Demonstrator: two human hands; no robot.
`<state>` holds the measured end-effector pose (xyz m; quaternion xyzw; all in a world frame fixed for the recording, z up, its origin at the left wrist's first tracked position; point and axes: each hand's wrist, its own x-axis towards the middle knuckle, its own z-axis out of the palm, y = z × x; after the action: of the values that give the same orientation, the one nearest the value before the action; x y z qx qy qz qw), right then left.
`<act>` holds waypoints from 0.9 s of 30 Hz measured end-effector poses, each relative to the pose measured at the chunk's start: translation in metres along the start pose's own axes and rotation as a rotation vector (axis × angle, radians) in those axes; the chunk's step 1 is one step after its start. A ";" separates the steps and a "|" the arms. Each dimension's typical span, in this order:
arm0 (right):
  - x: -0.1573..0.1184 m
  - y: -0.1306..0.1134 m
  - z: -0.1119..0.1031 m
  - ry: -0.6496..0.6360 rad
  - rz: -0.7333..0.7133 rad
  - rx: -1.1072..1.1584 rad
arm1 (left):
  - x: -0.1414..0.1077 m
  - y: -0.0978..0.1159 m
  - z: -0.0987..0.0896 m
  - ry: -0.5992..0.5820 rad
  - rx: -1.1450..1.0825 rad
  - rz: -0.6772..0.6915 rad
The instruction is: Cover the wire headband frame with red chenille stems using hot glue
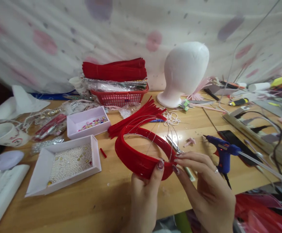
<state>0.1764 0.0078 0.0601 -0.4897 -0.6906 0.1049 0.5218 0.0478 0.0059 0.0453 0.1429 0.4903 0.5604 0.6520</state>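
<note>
A red velvety band [136, 160] bent into a ring, with thin wires arching from it, is held above the table. My left hand [147, 191] grips its near side, thumb on the outer face and the other fingers mostly hidden beneath. At the ring's right end, my right hand [201, 181] pinches the edge with thumb and fingertips, close to the wires. Scissors [188, 171] lie partly hidden behind my right hand. A blue glue gun [222, 150] with a clear stick rests farther right. Red strips [136, 118] lie in a bundle behind the ring.
Two white boxes hold pearls [96, 155] and coloured gems [70, 129] at the left. A red basket [119, 98] and a white foam head [184, 71] stand at the back. A power strip [247, 132] with cables lies right; a paper cup [7, 136] stands left.
</note>
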 end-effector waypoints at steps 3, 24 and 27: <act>0.009 -0.007 -0.002 -0.005 -0.133 -0.108 | -0.001 0.002 0.002 -0.032 -0.010 0.027; 0.017 -0.018 0.011 0.233 0.149 0.463 | -0.003 0.007 0.001 -0.131 0.069 0.076; 0.020 -0.021 0.011 0.191 0.236 0.711 | -0.003 0.007 -0.002 -0.157 0.092 0.072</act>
<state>0.1562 0.0172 0.0817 -0.3619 -0.4984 0.3509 0.7053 0.0427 0.0054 0.0508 0.2337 0.4574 0.5473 0.6607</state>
